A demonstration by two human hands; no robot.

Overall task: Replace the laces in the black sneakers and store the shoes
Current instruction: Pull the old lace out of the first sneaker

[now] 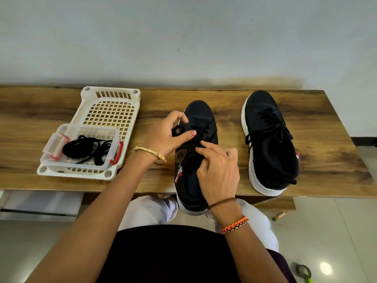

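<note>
Two black sneakers with white soles stand on the wooden table point(326, 139). The near sneaker point(201, 113) lies in front of me, its heel over the table's front edge. My left hand point(165, 135) pinches a loop of its black lace point(206, 130) at the shoe's left side. On the laces at the tongue rests my right hand point(219, 170), fingers curled and index finger stretched out. The second sneaker point(269, 144) stands to the right, laced, with loose lace ends trailing. A clear plastic box point(81, 148) at the left holds spare black laces point(85, 150).
The clear box with red clips sits inside a white perforated basket point(110, 111) at the table's left. A white wall runs behind the table. On the tiled floor at the right lie a small yellow object point(279, 215) and green-handled scissors point(305, 271).
</note>
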